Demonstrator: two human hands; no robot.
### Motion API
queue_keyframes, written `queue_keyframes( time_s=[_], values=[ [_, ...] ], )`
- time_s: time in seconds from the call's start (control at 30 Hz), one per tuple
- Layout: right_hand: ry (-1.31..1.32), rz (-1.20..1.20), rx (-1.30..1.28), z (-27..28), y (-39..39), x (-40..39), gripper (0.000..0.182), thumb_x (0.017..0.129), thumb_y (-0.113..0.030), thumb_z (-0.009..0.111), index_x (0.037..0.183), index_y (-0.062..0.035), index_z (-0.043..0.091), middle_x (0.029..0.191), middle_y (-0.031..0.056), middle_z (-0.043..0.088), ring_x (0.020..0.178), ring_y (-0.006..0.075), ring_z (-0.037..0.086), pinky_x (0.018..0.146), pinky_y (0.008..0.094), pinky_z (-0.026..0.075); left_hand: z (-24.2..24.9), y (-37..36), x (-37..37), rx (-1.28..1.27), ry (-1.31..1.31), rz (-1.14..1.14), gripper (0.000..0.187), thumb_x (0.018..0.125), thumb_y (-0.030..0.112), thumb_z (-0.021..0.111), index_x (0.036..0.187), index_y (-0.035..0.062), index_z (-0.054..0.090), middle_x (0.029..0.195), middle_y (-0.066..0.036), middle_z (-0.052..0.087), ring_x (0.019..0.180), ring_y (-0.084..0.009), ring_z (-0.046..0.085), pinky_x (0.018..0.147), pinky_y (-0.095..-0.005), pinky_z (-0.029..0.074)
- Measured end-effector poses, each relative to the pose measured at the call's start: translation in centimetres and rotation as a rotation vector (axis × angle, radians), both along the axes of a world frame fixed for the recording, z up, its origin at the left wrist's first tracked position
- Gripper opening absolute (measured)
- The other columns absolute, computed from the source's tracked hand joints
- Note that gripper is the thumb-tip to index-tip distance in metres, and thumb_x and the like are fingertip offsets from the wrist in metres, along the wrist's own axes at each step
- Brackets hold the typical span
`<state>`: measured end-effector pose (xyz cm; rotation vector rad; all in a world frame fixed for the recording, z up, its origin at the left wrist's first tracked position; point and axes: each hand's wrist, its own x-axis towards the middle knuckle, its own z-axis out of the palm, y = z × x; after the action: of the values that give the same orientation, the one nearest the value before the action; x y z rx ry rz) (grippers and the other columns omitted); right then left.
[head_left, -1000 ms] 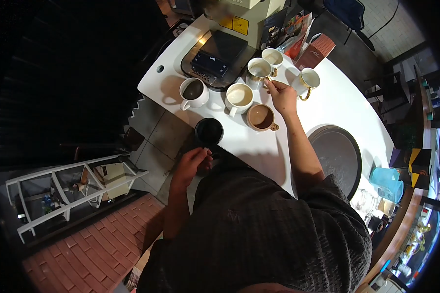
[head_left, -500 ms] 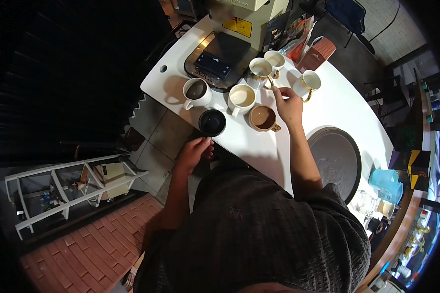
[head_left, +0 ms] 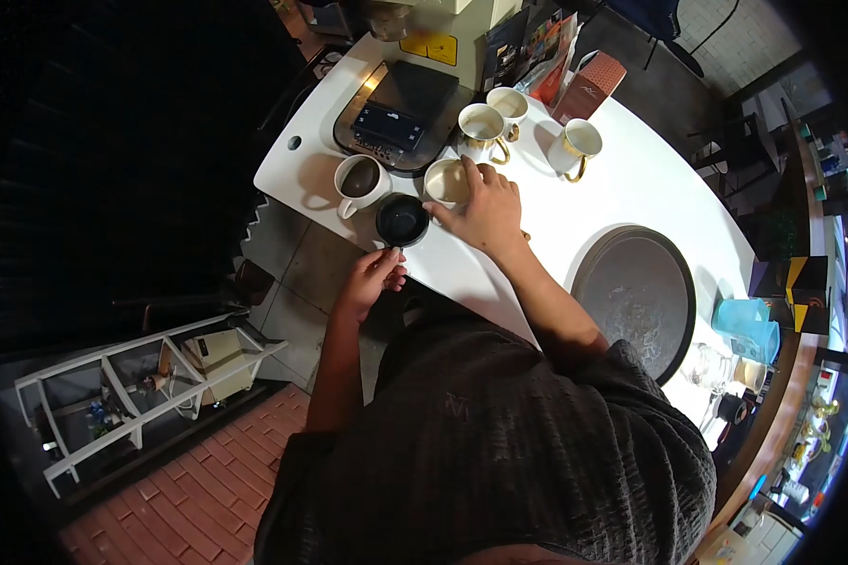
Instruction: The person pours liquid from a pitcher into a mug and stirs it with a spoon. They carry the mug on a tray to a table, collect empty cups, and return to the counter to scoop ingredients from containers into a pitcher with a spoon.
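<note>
My left hand (head_left: 374,281) pinches the near side of a black cup (head_left: 402,220) at the table's front edge. Fingers and thumb apart, my right hand (head_left: 490,209) reaches over the near side of a cream mug (head_left: 446,181); whether it touches the rim cannot be made out. The brown mug is almost wholly hidden under that hand. Left of the black cup stands a white mug (head_left: 360,181) with dark contents. Behind my right hand are two gold-handled mugs (head_left: 481,123) (head_left: 508,104), and a third (head_left: 579,141) stands farther right.
A black scale (head_left: 389,126) lies on a tray below a machine at the back. A patterned box (head_left: 589,87) and bags stand behind the mugs. To the right are a large round dark tray (head_left: 636,301), a light-blue container (head_left: 746,330) and glassware.
My right hand has moved left and nearer, from beside the gold-handled mugs to over the brown and cream mugs. My left hand still holds the black cup. The camera view has shifted slightly.
</note>
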<state>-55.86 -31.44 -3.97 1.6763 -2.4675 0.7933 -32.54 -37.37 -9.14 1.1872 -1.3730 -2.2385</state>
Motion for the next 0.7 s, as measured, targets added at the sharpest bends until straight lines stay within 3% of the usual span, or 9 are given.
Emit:
queue_keyframes(
  time_s=[0.2,0.37,0.7],
  values=[
    [-0.05,-0.004,0.168,-0.2,-0.5,-0.2,0.087,0.071,-0.054,0.07,0.133,0.0026,0.046,0.107,0.0188,0.061,0.095,0.0292,0.062,0.085,0.0422,0.042,-0.1,-0.5,-0.4,-0.017,0.014,-0.02,0.028,0.098,0.028,0.054,0.1,0.0011,0.061,0.081,-0.004,0.061,0.07,-0.0103,0.057,0.064,-0.0245,0.048],
    [-0.079,0.002,0.031,-0.9,-0.7,-0.6,0.082,0.068,-0.044,0.072,0.131,0.0035,0.048,0.104,0.0185,0.063,0.092,0.0306,0.063,0.083,0.0416,0.043,-0.2,-1.0,-0.9,-0.004,0.029,-0.02,0.029,0.097,0.029,0.055,0.101,0.001,0.06,0.08,-0.004,0.061,0.069,-0.0101,0.058,0.064,-0.0245,0.048],
    [-0.106,0.032,-0.039,-1.1,-0.9,-1.5,0.078,0.069,-0.037,0.073,0.132,0.0028,0.048,0.104,0.021,0.062,0.091,0.0339,0.063,0.083,0.0434,0.047,-0.2,-1.7,-1.7,-0.042,0.037,-0.03,0.03,0.097,0.031,0.056,0.1,0.001,0.061,0.08,-0.004,0.062,0.069,-0.0095,0.058,0.063,-0.0237,0.049]
  ],
)
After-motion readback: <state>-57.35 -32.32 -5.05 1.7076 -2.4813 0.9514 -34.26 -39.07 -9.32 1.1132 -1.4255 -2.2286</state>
